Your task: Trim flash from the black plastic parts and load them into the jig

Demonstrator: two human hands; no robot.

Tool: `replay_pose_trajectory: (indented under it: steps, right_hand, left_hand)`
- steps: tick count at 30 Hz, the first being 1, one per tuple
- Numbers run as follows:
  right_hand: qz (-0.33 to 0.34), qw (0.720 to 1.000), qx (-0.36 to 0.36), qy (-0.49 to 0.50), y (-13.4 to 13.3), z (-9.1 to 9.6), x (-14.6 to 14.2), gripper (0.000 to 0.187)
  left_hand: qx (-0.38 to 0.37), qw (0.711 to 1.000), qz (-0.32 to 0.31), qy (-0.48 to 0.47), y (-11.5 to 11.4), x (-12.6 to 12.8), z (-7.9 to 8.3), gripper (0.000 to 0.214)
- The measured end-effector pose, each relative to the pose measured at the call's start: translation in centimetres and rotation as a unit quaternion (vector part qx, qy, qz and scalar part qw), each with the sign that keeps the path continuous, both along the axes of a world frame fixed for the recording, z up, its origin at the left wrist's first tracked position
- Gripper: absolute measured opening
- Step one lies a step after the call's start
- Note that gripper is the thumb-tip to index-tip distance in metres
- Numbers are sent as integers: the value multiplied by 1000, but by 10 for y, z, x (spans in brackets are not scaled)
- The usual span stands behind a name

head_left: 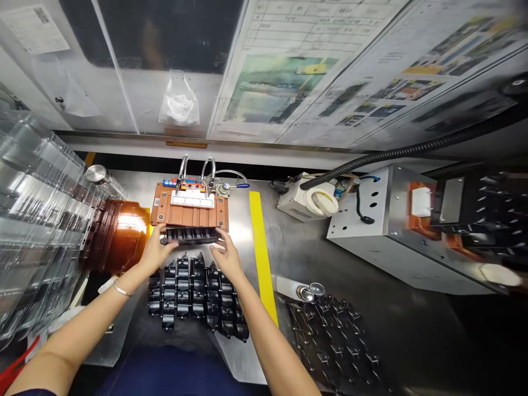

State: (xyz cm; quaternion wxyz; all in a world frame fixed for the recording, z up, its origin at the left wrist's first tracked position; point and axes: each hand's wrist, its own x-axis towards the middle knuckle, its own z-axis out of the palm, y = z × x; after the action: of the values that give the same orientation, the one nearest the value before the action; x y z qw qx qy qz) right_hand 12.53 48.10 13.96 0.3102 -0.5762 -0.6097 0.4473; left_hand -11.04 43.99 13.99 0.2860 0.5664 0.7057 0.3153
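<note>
Both my hands grip a long black plastic strip [190, 235] by its ends, held level just in front of a copper-brown jig [190, 212]. My left hand [155, 251] closes on the strip's left end and my right hand [225, 254] on its right end. Several rows of small black plastic parts [193, 294] lie on the metal bench right below my hands. The jig carries a white block [192, 201] and two silver toggle clamps [197, 173] at its far side.
A stack of clear plastic trays [37, 220] stands at the left, beside a glossy brown stack [117, 234]. A yellow stripe [262, 253] runs down the bench. At the right are more black parts [336, 341], a grey metal box [391, 231], a tape roll [324, 202] and a black hose [412, 149].
</note>
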Motion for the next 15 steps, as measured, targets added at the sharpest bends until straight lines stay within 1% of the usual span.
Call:
replay_pose_trajectory:
  steps: [2, 3, 4, 6, 7, 8, 9, 10, 11, 12, 13, 14, 15]
  right_hand:
    - [30, 998, 40, -31, -28, 17, 3, 40]
    - [43, 996, 42, -64, -40, 26, 1, 37]
    - [54, 993, 29, -103, -51, 35, -4, 35]
    - [80, 980, -21, -181, -75, 53, -21, 30]
    - [107, 973, -40, -201, -87, 62, -33, 27]
    - [145, 968, -52, -196, -100, 72, -45, 24]
    - [196, 966, -58, -161, -114, 81, -56, 23]
    - [256, 960, -71, -92, -126, 90, -65, 25]
    - [312, 946, -91, -8, -135, 98, -71, 31]
    - [354, 925, -113, 77, -142, 105, -74, 38]
    - [375, 905, -134, 147, -145, 109, -74, 44]
    - [374, 895, -148, 193, -145, 110, -72, 47]
    - [355, 898, -148, 213, -142, 109, -68, 46]
  left_hand:
    - [133, 990, -52, 18, -46, -1, 9, 38]
    - [187, 979, -71, 39, -64, -1, 14, 37]
    - [232, 967, -82, 62, -79, 0, 19, 37]
    - [298, 944, -86, 108, -98, 3, 28, 38]
    - [318, 935, -90, 129, -104, 4, 32, 38]
    - [331, 927, -95, 147, -108, 6, 36, 36]
    - [336, 922, -102, 164, -112, 6, 40, 34]
    - [338, 918, -108, 180, -116, 5, 47, 33]
    - [338, 914, -108, 196, -121, 2, 55, 32]
    - [340, 910, -101, 215, -127, -4, 67, 32]
    - [343, 905, -82, 237, -134, -13, 82, 32]
    - [350, 896, -53, 268, -143, -25, 100, 33]
    - [360, 881, -9, 307, -153, -39, 122, 35]
